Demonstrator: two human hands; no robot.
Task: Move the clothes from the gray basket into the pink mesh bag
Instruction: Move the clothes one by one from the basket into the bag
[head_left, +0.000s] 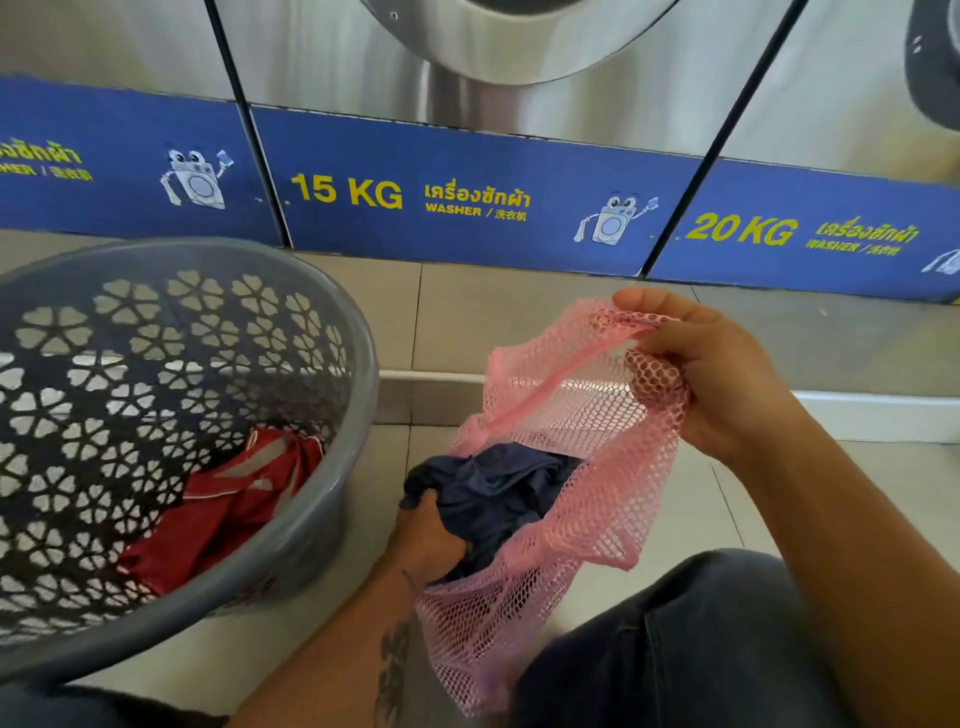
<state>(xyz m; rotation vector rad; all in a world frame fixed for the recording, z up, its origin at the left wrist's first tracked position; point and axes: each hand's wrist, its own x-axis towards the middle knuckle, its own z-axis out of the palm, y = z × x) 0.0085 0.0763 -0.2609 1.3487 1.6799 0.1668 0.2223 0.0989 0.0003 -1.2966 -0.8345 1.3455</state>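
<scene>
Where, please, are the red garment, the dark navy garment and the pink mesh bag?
red garment (223, 512): head view, its crumpled middle.
dark navy garment (498, 493): head view, its bunched top fold.
pink mesh bag (587, 415): head view, its open netting wall.

Perforated grey plastic basket (332, 519); pink open-weave mesh bag (561, 519); brushed-steel washers (519, 88); glossy floor tiles (457, 322).

steel washers (519, 78), blue labels (467, 192), tiled floor (457, 312)

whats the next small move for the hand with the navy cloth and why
Probably push the dark navy garment deeper: the left hand grips it at the pink mesh bag mouth, which the right hand holds open.
</scene>
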